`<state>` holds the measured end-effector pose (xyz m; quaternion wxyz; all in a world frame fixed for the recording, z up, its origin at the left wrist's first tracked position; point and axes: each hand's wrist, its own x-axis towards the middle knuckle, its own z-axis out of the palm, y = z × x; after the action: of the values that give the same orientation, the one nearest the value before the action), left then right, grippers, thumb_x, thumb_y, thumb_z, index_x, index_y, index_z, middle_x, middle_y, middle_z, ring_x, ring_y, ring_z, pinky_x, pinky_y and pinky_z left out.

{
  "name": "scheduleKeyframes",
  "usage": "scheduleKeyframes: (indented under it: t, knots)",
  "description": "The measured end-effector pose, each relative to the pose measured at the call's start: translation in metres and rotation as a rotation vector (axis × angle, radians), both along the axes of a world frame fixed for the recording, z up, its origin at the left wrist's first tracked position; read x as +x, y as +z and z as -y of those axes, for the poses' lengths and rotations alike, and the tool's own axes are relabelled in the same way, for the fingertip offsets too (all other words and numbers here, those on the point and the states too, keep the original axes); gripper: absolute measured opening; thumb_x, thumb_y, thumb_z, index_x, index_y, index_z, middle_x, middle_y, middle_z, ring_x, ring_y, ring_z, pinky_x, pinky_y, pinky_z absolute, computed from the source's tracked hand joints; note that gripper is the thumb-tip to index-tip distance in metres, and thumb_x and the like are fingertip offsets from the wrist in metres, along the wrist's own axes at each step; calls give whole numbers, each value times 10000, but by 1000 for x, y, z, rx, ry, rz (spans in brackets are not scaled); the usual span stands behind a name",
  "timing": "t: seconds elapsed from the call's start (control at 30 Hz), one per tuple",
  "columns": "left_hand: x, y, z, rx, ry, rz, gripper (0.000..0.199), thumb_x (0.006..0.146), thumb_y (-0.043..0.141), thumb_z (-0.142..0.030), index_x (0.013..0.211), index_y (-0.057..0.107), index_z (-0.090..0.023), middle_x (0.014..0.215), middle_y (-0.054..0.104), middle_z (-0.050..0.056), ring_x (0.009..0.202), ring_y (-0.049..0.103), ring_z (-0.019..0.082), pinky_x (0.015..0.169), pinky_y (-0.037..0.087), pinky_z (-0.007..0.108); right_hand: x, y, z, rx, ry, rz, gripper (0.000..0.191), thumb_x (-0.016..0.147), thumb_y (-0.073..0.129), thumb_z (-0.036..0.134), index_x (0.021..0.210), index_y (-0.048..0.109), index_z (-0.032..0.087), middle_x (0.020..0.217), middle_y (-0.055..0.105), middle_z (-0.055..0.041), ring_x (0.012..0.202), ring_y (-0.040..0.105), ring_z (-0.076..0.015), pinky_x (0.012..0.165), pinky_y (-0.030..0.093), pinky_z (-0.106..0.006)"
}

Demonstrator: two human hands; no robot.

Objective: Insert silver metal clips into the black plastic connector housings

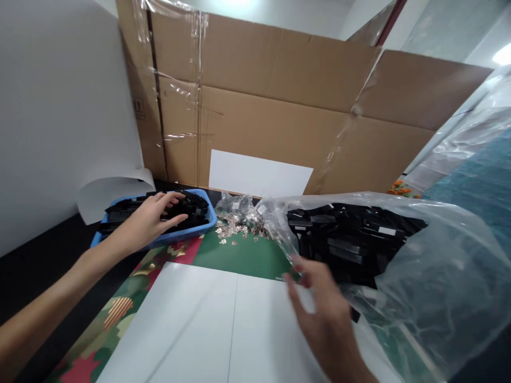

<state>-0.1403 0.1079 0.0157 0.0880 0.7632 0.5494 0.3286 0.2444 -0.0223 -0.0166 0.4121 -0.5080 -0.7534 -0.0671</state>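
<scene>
My left hand (159, 214) is over a blue plastic basket (211, 215), thumb and fingers apart. Black plastic parts (195, 205) fill the basket beneath it; whether the fingertips touch them is hard to see. My right hand (319, 303), a little blurred, hovers over white paper (195, 319) with its thumb and fingers spread, and nothing shows between them. Beside it, a clear plastic bag (435, 282) lies on its side with its mouth open. Many black plastic pieces (347, 239) with small white labels are inside.
Small shiny metal pieces (239, 226) lie in a heap on the green surface (243, 255) between basket and bag. A tall cardboard panel (271, 111) closes off the back, with a white sheet (259, 173) against its lower part. Curled white paper (115, 186) stands at left.
</scene>
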Motion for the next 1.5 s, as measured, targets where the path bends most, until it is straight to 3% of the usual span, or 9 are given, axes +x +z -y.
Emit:
scheduleKeyframes:
  t: [0.07, 0.17, 0.4, 0.53, 0.67, 0.83, 1.03, 1.3, 1.5]
  knots:
    - [-1, 1, -14, -5, -16, -73, 562, 927, 669, -533, 1395, 630, -225, 1178, 640, 127, 1116, 605, 356, 1003, 502, 517, -22, -18, 10, -170, 344, 108, 257, 1029, 559, 204, 1283, 579, 242, 1100, 672, -81, 896, 696, -222, 752, 595, -337]
    - [10, -1, -24, -3, -46, -162, 435, 954, 642, -523, 1307, 714, -279, 1205, 641, 112, 1146, 606, 359, 1036, 490, 519, -45, -36, 20, -328, 485, 133, 260, 977, 601, 184, 1234, 609, 217, 1106, 682, -91, 968, 709, -266, 774, 616, -383]
    - [30, -12, -22, 14, -112, -183, 359, 1019, 534, -425, 1339, 663, -326, 1321, 636, 83, 1216, 589, 332, 1104, 459, 442, -47, -30, -6, -679, 360, -75, 240, 997, 583, 198, 1233, 620, 190, 1144, 613, -87, 703, 646, -141, 694, 584, -305]
    - [36, -5, -17, 44, -91, -74, 273, 1006, 536, -376, 1219, 664, -263, 1292, 628, 88, 1159, 604, 316, 1128, 423, 470, -51, -29, -26, -705, 293, -59, 100, 947, 632, 167, 1043, 650, 183, 1017, 605, -34, 625, 572, -117, 691, 535, -303]
    - [58, -2, 9, 63, -22, 131, 295, 1080, 371, -390, 1286, 461, -200, 1291, 578, 113, 1037, 641, 248, 1013, 512, 425, -58, -34, -33, -713, 247, -69, 174, 940, 611, 132, 1107, 631, 176, 881, 609, 1, 642, 583, -141, 657, 500, -284]
    - [98, -39, 57, -153, -183, 200, 239, 1106, 319, -418, 1198, 427, -226, 1029, 676, 42, 900, 709, 201, 808, 588, 339, -54, -42, -34, -697, 298, -61, 313, 964, 572, 120, 1262, 622, 201, 1118, 584, -59, 634, 541, -108, 684, 502, -296]
    - [120, -79, 87, -250, -269, 84, 214, 1084, 392, -401, 1210, 470, -247, 1323, 600, 114, 1185, 634, 300, 1019, 484, 500, -49, -51, -38, -739, 269, -210, 186, 943, 647, 157, 1112, 583, 200, 1075, 553, -28, 659, 547, -122, 720, 503, -322]
    - [130, -73, 83, -335, -61, 401, 209, 1100, 348, -461, 1155, 384, -263, 916, 579, 0, 855, 640, 206, 845, 498, 392, -56, -48, -28, -730, 225, -144, 70, 981, 594, 188, 1047, 610, 203, 1025, 576, -34, 747, 609, -164, 738, 488, -333]
    - [127, -71, 83, -330, -85, 442, 207, 1099, 363, -471, 1103, 375, -264, 943, 591, -6, 917, 640, 188, 868, 491, 363, -58, -38, -27, -747, 235, -184, 116, 999, 626, 290, 1057, 656, 194, 1005, 618, -30, 809, 646, -172, 717, 490, -314]
